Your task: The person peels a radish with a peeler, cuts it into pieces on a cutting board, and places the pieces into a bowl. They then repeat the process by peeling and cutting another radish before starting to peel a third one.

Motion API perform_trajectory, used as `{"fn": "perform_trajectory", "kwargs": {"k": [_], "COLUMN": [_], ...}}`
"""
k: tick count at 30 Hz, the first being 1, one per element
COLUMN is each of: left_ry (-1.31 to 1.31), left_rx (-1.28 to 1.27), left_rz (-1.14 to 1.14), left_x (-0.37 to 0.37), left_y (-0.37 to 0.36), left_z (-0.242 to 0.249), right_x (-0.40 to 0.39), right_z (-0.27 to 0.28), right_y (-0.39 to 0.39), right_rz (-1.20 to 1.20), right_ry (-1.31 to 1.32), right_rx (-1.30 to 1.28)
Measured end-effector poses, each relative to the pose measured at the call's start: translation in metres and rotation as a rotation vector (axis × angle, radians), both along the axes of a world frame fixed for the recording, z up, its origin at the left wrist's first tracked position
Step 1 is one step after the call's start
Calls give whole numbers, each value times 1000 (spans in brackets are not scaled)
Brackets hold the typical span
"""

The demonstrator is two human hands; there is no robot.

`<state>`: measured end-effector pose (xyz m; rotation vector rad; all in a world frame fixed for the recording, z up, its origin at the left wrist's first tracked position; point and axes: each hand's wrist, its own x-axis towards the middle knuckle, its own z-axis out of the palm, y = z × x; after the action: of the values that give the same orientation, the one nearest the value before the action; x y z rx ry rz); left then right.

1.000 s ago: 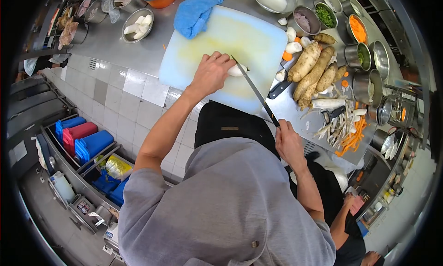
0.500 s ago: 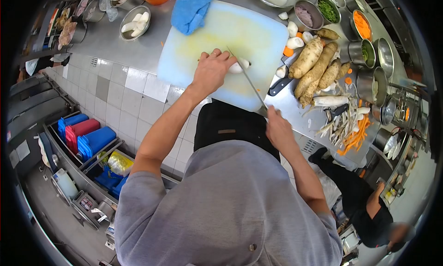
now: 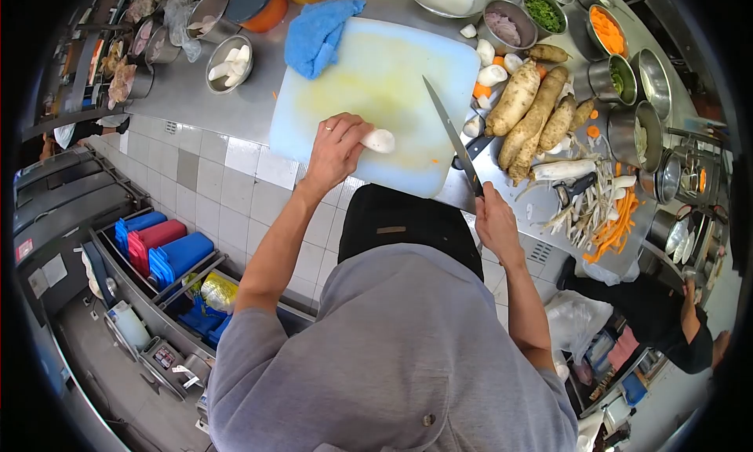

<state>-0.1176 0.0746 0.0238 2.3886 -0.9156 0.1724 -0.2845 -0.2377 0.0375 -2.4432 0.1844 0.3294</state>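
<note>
My left hand [image 3: 336,158] has its fingers curled round a white peeled root piece [image 3: 379,141], whose pale end sticks out to the right. The piece is at the near part of the white cutting board [image 3: 416,52], which has yellowish stains. My right hand [image 3: 497,226] grips a long kitchen knife [image 3: 453,134] by its dark handle. The blade points up and away over the board's right side, apart from the root piece. A small orange scrap [image 3: 434,161] lies on the board near the blade.
A blue cloth [image 3: 318,40] covers the board's far left corner. At left stands a bowl of white peeled pieces [image 3: 230,66]. Right of the board lie unpeeled brown roots [image 3: 536,122], peelings [image 3: 584,216] and a second knife's dark handle [image 3: 475,147]. Another person [image 3: 659,311] stands at lower right.
The knife has moved right, away from the root piece, and its tip now points farther up. My left hand has shifted slightly left and nearer with the piece.
</note>
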Motion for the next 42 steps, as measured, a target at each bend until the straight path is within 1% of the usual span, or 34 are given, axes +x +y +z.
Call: {"fn": "perform_trajectory", "kwargs": {"k": [2, 5, 11, 17, 27, 30, 33, 34, 38, 41, 42], "left_ry": [47, 94, 154, 88, 12, 57, 79, 88, 93, 164, 136], "left_rx": [91, 183, 107, 63, 67, 116, 97, 84, 82, 130, 130], "left_rz": [-20, -27, -27, 0, 32, 35, 23, 25, 101, 126, 134], "left_x": [3, 11, 18, 13, 9, 7, 9, 9, 5, 5, 4], "left_y": [-4, -14, -10, -12, -10, -8, -8, -6, 5, 11, 11], "left_z": [7, 4, 7, 2, -13, -13, -13, -10, 0, 3, 5], "right_x": [-2, -4, -12, -15, -4, 9, 24, 22, 19, 8, 4], "right_z": [6, 23, 55, 68, 96, 74, 10, 4, -6, 1, 4], "right_y": [3, 13, 26, 27, 34, 45, 57, 57, 49, 34, 28], "right_rz": [9, 45, 153, 239, 319, 351, 361, 339, 262, 212, 199], "right_ry": [-19, -7, 62, 110, 241, 161, 160, 145, 59, -15, -36], "right_rx": [-13, -46, -79, -162, -281, -231, -245, -206, -72, 40, 83]}}
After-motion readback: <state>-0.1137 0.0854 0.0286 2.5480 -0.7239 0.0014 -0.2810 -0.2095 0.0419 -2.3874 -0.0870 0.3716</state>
